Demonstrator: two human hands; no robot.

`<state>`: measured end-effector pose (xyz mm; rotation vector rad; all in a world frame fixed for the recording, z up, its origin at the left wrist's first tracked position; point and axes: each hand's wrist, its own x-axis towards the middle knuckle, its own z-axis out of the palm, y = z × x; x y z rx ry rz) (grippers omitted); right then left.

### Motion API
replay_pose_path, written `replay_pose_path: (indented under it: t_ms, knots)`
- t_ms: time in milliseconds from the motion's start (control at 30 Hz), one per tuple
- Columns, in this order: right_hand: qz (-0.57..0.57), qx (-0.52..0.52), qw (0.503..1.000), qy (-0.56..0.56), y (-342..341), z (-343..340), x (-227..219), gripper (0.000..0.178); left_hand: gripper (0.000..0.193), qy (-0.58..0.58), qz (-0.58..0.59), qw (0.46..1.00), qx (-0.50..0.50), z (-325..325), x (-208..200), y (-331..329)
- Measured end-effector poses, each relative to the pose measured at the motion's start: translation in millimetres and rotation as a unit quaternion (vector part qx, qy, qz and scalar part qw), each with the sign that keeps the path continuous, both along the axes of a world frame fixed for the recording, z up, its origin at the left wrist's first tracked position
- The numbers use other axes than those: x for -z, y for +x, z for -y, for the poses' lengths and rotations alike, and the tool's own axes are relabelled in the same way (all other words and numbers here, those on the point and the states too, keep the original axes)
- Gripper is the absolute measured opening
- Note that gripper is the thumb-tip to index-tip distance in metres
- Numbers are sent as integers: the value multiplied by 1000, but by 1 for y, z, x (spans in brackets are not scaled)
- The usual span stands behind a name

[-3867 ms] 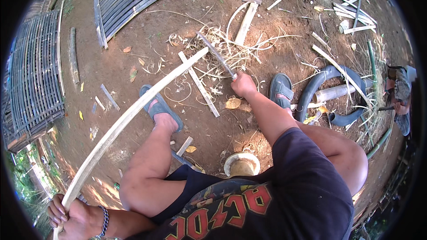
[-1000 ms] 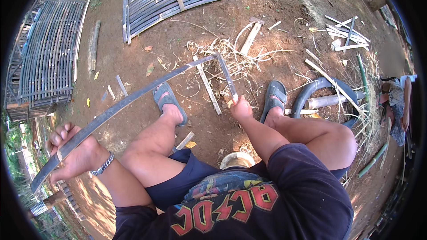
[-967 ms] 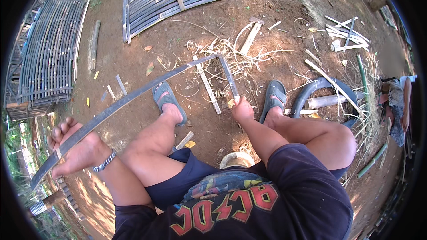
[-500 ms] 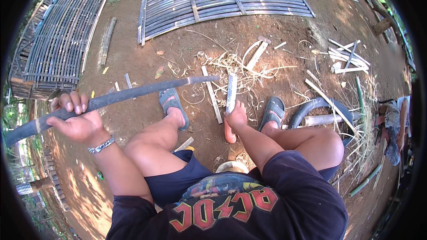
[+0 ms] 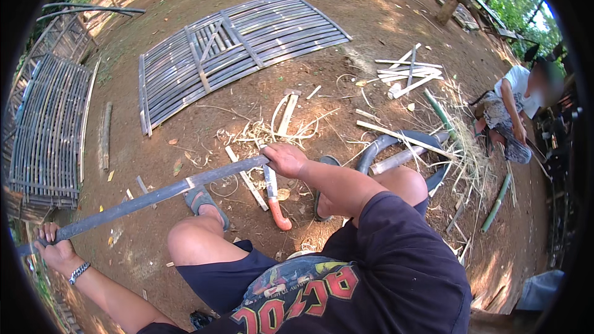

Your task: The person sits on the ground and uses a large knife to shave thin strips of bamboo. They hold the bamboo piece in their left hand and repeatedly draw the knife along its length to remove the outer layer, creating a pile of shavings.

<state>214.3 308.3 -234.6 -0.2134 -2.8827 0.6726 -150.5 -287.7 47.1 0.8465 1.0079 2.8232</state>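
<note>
The left hand (image 5: 54,248) grips the near end of a long dark bamboo strip (image 5: 154,196), which runs up and rightward to the right hand (image 5: 283,159). The right hand closes over the strip's far end and the blade of a knife with an orange handle (image 5: 275,198), whose handle hangs below it. Between the hands a sandalled foot (image 5: 207,204) rests on bare earth. Well beyond the right hand lies a woven bamboo panel (image 5: 235,49); another panel (image 5: 46,130) lies above the left hand. Far right of the right hand sits another person (image 5: 513,102).

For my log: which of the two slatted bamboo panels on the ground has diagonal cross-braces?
The larger panel lying ahead at top centre, with crossed diagonal strips near its middle. The other panel, far left, shows only parallel slats.
</note>
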Motion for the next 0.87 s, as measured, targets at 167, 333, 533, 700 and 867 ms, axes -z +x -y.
replay_pose_path:
  t_ms: [167,333,533,700,867]
  knots:
    - [25,17,997,74,38,-56,-83,23,51,-142,185,945,-231,-67,78,-66]
    - [-33,147,982,112,89,-85,-192,27,45,-141,202,968,50,-347,4,82]
    - [-46,321,941,92,192,-92,-192,27,59,-228,-21,843,486,-508,12,199]
    - [-41,514,854,-70,281,-57,-92,23,57,-500,-307,633,505,-508,48,258]
    - [94,641,746,-158,311,21,24,31,58,-604,-301,602,427,-465,126,221]
